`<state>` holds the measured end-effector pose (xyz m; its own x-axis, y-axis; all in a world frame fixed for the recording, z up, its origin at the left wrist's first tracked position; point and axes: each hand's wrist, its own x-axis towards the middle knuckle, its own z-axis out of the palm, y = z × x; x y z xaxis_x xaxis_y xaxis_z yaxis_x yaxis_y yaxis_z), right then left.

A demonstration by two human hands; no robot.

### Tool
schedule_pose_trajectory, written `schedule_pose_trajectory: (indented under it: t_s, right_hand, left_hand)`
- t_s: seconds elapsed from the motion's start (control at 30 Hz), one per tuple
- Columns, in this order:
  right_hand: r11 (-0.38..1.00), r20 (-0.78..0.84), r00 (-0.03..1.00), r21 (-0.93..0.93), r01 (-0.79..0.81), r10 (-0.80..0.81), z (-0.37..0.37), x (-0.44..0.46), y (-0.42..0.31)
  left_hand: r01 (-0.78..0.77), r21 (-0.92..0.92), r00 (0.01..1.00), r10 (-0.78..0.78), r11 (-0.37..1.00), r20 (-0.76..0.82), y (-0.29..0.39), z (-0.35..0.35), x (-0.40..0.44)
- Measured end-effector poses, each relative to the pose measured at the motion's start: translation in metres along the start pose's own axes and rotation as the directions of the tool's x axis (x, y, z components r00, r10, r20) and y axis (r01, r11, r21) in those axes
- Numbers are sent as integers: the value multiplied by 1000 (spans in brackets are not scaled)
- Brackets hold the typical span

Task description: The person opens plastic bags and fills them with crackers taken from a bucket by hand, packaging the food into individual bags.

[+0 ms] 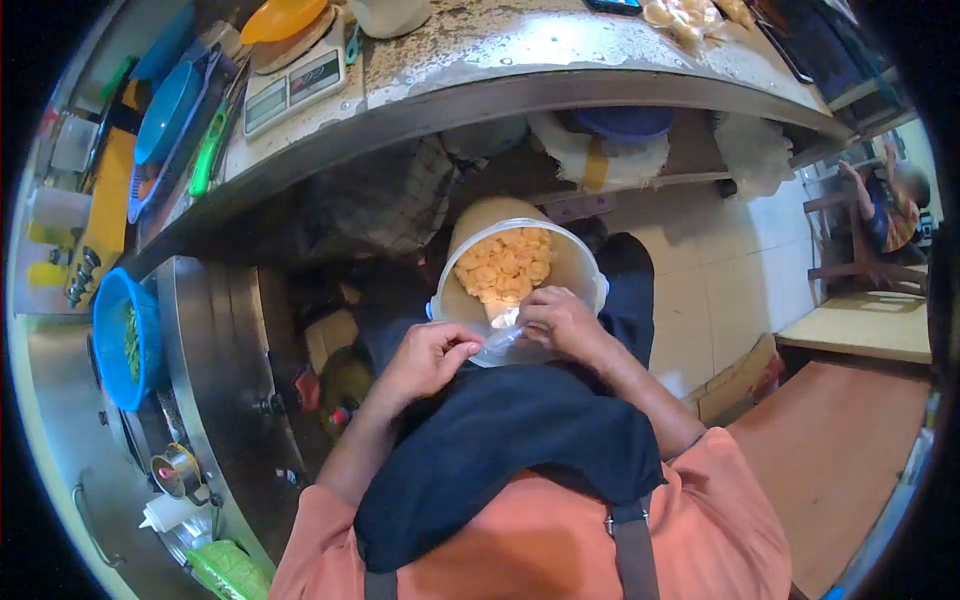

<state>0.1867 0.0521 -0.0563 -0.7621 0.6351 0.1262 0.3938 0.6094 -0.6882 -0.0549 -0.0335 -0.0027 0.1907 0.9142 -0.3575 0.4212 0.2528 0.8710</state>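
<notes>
Nearest: dark apron (pixel 510 440) over the lap. Left hand (pixel 432 360) and right hand (pixel 562 322) both closed, each pinching clear plastic (pixel 503 343) between thumb and fingers; the two-sided grip presumably keeps the thin film taut and under control.

Plastic lies at the near rim of a pale bucket (pixel 582 262), which holds the orange pieces (pixel 503 262) in a heap. Bucket sits between the knees, mouth tipped toward the wearer, likely so the legs steady it and both hands stay free. Its support: cannot tell.

Beyond: front edge of the desk (pixel 480 72), bucket below it. White scale (pixel 295 92) near that edge, left part, display facing the wearer, probably for easy reading. Green-handled tool (pixel 210 150) beside it, nearer the left corner, apparently within reach.

Far right: another person (pixel 893 210), well apart.
</notes>
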Motion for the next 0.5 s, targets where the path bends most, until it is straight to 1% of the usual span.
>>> schedule_pose_trajectory:
  t_s: [0.07, 0.1, 0.17, 0.2, 0.27, 0.4, 0.47, 0.5]
  right_hand:
    - [1000, 36, 999, -1, 21, -21, -3, 3, -1]
    - [1000, 39, 999, 1, 22, -22, -2, 5, 0]
    - [1000, 115, 993, 9, -3, 2, 1, 10, 1]
    - [1000, 116, 993, 10, -2, 0, 2, 12, 1]
    - [999, 140, 990, 34, 18, -22, 5, 18, 0]
    - [995, 205, 977, 91, 46, -64, 11, 29, 0]
    - [999, 345, 938, 52, -1, -17, 10, 36, 1]
    - [999, 346, 938, 54, 2, -21, 10, 40, 3]
  left_hand:
    - [-144, 67, 989, 146, 987, -27, 0, -3, 2]
    - [-141, 66, 989, 143, 988, -28, 4, -1, 2]
    - [-221, 7, 973, 221, 975, -73, 14, 2, 2]
    - [-219, 7, 973, 219, 976, -75, 9, 3, 2]
    - [-289, 165, 957, 287, 943, 42, -5, 4, 4]
    - [-288, 124, 957, 289, 950, 11, -5, 8, 1]
    - [-359, 37, 930, 361, 933, -75, -3, 9, 1]
    - [-357, 40, 930, 359, 933, -77, -6, 11, 1]
